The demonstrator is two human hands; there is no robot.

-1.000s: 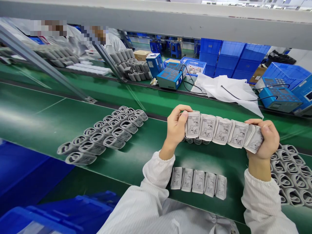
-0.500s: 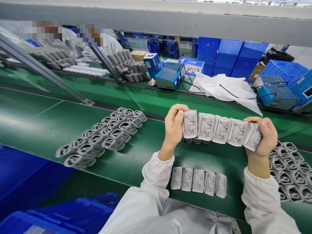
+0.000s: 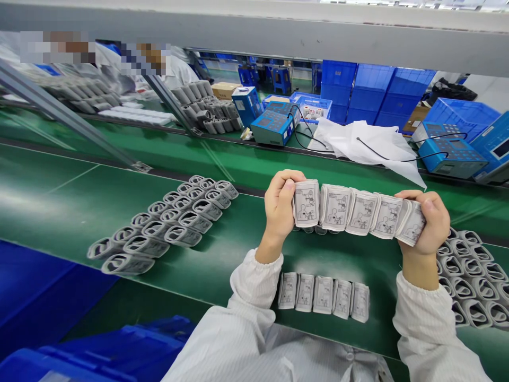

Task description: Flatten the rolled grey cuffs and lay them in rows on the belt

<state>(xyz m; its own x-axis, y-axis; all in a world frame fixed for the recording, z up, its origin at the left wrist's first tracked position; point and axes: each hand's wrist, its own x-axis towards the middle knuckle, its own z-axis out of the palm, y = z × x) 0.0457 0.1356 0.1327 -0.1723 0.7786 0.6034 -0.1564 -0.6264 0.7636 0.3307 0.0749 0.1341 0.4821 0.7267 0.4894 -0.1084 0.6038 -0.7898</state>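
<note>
Both my hands hold up a strip of several folded grey-white blood pressure cuffs point(image 3: 358, 212), their printed diagrams facing me. My left hand point(image 3: 280, 204) grips the strip's left end, and my right hand point(image 3: 425, 220) grips its right end. Below the strip, a row of several similar folded cuffs point(image 3: 323, 295) lies on the green conveyor belt point(image 3: 83, 185). Rolled grey cuffs stand in rows on the belt, one group point(image 3: 163, 220) to the left and another point(image 3: 471, 281) beside my right forearm. More cuffs are partly hidden under the held strip.
Blue test units point(image 3: 275, 124) and a white plastic sheet point(image 3: 369, 146) with black cables sit on the far belt. Stacked blue crates point(image 3: 358, 90) stand behind. A co-worker in white point(image 3: 175, 71) is at back left, under a grey overhead beam point(image 3: 254, 37).
My hands and the held strip have shifted slightly left. The first cuff has separated a little from the second. The view has also drifted slightly.
</note>
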